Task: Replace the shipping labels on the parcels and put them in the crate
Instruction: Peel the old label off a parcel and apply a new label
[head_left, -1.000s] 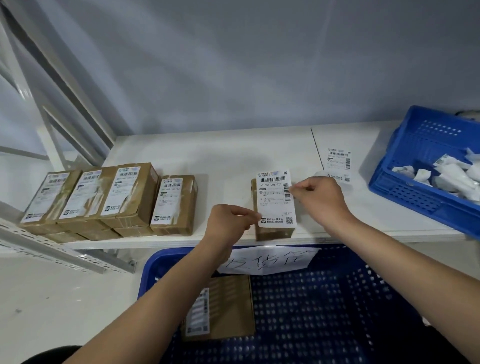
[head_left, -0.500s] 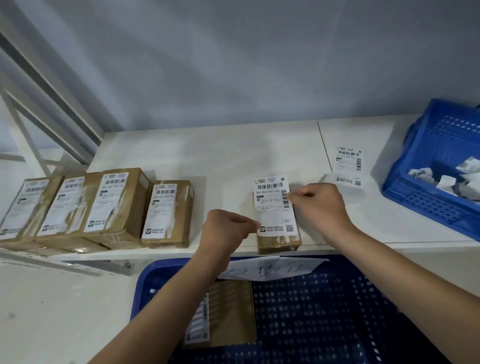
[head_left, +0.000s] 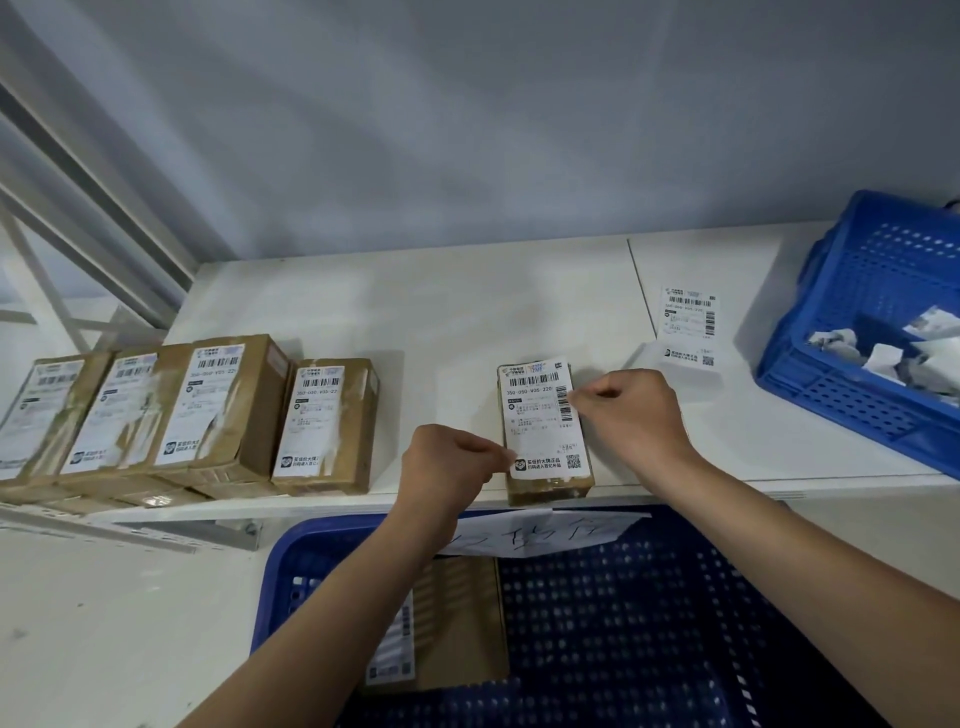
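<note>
2 hands, left hand (head_left: 451, 464), right hand (head_left: 631, 415), pinch white label (head_left: 543, 415) over brown parcel (head_left: 551, 486).

Brown cardboard parcel (head_left: 548, 483) under white label (head_left: 543, 415) with black barcodes, QR code and a small blue-orange logo at top; four brown parcels at left (head_left: 218, 415) with white black-printed labels, patchy and torn-looking; white bench (head_left: 441, 312); loose white label (head_left: 687, 325) with black barcode print; blue perforated crate (head_left: 649, 623) below, brown parcel inside (head_left: 462, 623), white paper sign (head_left: 545, 532) with dark handwriting on its rim; blue slotted basket (head_left: 857, 395) at right holding white-grey crumpled scraps (head_left: 883, 358); grey wall (head_left: 467, 130).
</note>
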